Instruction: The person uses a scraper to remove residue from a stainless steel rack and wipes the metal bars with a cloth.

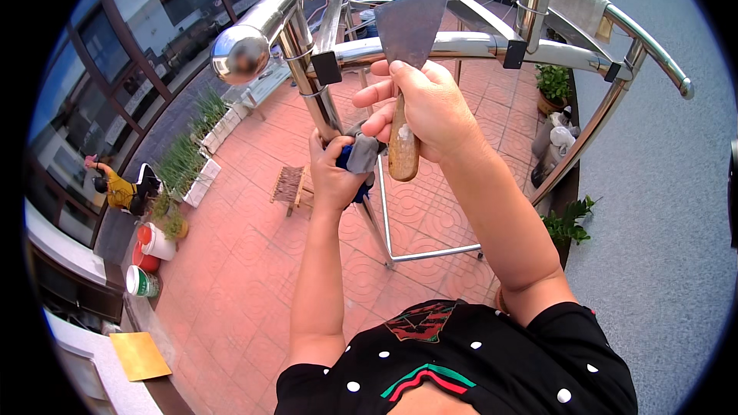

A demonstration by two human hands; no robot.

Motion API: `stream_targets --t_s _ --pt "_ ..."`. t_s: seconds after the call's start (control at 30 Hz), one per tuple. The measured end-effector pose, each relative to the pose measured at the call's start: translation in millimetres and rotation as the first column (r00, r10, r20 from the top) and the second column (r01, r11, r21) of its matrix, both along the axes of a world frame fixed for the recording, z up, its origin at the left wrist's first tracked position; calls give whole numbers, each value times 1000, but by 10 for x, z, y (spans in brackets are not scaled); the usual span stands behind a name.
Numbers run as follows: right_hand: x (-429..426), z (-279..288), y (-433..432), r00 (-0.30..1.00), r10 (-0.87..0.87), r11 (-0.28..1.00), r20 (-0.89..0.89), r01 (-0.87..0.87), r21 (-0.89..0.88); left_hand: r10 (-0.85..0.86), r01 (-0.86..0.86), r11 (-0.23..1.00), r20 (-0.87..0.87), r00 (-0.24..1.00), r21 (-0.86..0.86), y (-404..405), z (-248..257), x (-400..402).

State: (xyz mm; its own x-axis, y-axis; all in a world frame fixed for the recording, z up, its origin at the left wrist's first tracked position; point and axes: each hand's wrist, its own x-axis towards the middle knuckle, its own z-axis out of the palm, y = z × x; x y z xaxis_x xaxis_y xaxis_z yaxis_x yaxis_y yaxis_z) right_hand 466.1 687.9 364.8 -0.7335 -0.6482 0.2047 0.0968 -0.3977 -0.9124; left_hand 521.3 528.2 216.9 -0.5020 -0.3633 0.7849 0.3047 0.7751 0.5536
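My right hand (pixel 441 112) grips a putty knife (pixel 410 31) with a broad dark steel blade pointing up and away from me. Its worn wooden handle hangs below my palm, and some of my fingers are spread. Lower and to the left, my left hand (pixel 334 176) is closed around a crumpled grey and blue cloth (pixel 363 154) against a polished steel post (pixel 320 108). That post belongs to a stainless-steel tube frame (pixel 470 46), whose slanted bars end in black caps. A shiny ball end (pixel 239 55) finishes its left top rail. The blade overlaps the near crossbar in view; contact cannot be told.
A low folding stool (pixel 288 184) stands on red paving tiles (pixel 248 276). Leafy white planters (pixel 202 183), buckets (pixel 142 281) and a person in yellow (pixel 121 191) are leftward. At right are a blue-grey wall (pixel 651 213), potted plants (pixel 552 83) and a towel (pixel 576 3) on the rail.
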Motion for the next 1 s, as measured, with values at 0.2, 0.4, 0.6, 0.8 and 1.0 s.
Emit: stream_targets --t_s 0.2,0.4,0.6,0.8,1.0 --pt "1 95 32 994 96 995 45 -98 36 -12 12 1000 -4 1000 -15 -4 10 22" --pt "26 133 55 990 139 985 6 -139 101 -9 10 999 1 1000 -43 -7 16 20" --pt "120 40 57 974 225 964 -18 -220 147 -75 75 997 -9 997 36 -87 -64 -39" --pt "-111 57 331 997 -82 997 10 82 -11 11 -10 999 17 1000 -36 10 22 15" --pt "-32 -132 719 922 -272 930 -275 325 173 8 -9 1000 54 998 12 19 46 53"
